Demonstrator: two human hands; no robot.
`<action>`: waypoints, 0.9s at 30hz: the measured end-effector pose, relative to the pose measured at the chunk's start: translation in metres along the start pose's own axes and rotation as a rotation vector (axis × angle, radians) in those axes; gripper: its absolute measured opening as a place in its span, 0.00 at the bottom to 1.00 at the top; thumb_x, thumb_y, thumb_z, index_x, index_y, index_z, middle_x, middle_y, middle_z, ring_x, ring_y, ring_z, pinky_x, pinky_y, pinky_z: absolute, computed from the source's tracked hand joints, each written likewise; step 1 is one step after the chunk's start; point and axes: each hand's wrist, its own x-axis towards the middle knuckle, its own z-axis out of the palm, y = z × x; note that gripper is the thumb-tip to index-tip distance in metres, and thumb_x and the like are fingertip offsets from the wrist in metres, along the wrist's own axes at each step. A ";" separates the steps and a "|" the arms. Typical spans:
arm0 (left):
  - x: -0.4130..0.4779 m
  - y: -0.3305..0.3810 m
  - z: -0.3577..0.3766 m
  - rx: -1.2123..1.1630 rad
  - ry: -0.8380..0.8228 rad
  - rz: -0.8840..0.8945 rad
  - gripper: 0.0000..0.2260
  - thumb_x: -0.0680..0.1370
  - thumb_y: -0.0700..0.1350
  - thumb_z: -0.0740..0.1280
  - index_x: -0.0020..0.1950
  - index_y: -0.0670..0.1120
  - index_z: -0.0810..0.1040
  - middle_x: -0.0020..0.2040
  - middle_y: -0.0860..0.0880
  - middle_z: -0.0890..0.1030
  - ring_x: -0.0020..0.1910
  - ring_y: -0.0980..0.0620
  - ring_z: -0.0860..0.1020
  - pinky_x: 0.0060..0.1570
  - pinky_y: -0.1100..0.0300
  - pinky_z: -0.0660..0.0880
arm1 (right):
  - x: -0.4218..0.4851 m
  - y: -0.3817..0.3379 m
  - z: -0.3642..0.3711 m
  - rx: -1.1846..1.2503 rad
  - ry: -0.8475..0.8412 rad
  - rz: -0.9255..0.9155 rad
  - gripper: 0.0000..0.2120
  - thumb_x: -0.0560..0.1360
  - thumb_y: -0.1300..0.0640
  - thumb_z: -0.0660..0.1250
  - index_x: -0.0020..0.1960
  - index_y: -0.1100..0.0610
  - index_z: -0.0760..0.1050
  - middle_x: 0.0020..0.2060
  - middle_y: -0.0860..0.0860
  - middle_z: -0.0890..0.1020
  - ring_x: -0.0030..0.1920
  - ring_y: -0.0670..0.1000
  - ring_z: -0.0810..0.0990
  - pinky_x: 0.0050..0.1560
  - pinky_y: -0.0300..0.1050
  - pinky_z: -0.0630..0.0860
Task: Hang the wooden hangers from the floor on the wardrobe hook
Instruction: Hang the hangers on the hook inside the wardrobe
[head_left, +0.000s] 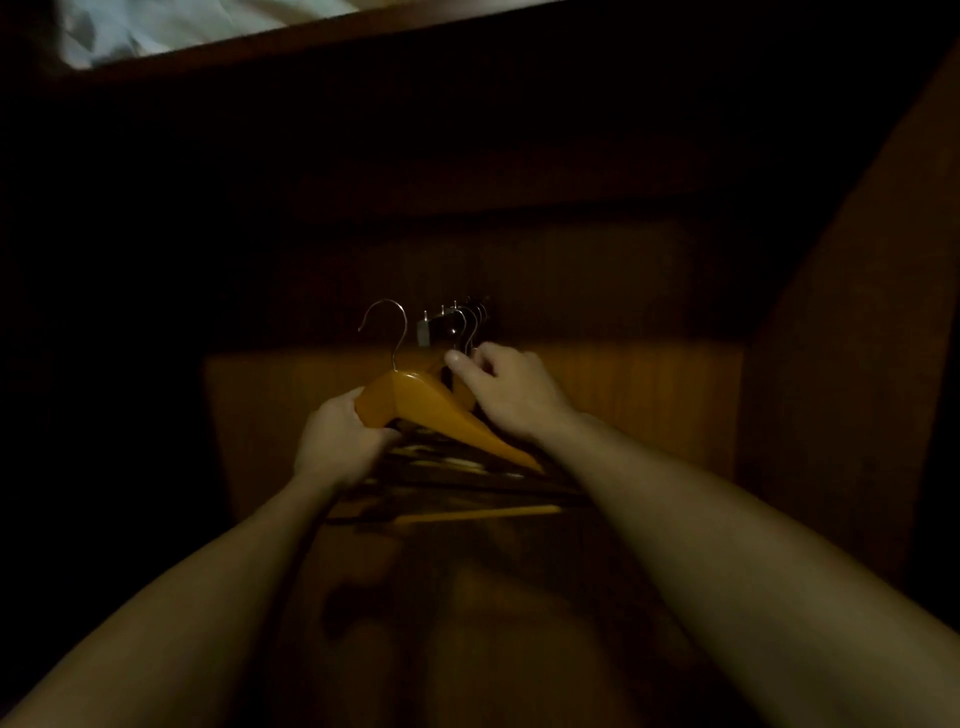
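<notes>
- Head view: the left hand (337, 441) has its fingers wrapped round one end of an orange wooden hanger with a silver wire hook (415, 405), held just below-left of the small metal wardrobe hook (430, 328).
- Right hand (506, 389), just below that hook, pinches the wire necks of other hangers (470, 332) hung on it.

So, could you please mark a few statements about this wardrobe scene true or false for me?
1. The left grip holds an orange hanger by one end. True.
2. Its wire hook sits on the wardrobe hook. False: it is free, to the left of it.
3. The right grip is up at the hung hooks. True.
4. The wardrobe hook is bare. False: several hangers' hooks already hang on it.
</notes>
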 end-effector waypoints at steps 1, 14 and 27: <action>-0.001 0.001 0.000 -0.013 0.005 0.006 0.09 0.73 0.41 0.74 0.42 0.48 0.74 0.36 0.47 0.79 0.33 0.49 0.76 0.37 0.51 0.75 | -0.007 -0.006 -0.001 0.034 -0.067 -0.040 0.22 0.80 0.34 0.54 0.53 0.50 0.74 0.46 0.49 0.79 0.45 0.49 0.79 0.50 0.51 0.79; 0.006 0.030 0.014 0.055 -0.073 0.066 0.07 0.72 0.44 0.73 0.42 0.49 0.75 0.34 0.48 0.78 0.30 0.50 0.76 0.36 0.53 0.75 | -0.047 -0.017 -0.011 -0.274 -0.118 0.087 0.31 0.76 0.52 0.71 0.73 0.47 0.57 0.48 0.48 0.74 0.44 0.51 0.79 0.46 0.51 0.81; 0.037 0.030 0.047 0.072 -0.207 -0.014 0.08 0.70 0.43 0.73 0.40 0.48 0.74 0.34 0.48 0.77 0.32 0.48 0.76 0.39 0.50 0.76 | -0.023 0.017 -0.009 -0.262 -0.121 0.169 0.26 0.76 0.53 0.70 0.69 0.51 0.61 0.46 0.51 0.76 0.41 0.52 0.80 0.40 0.50 0.82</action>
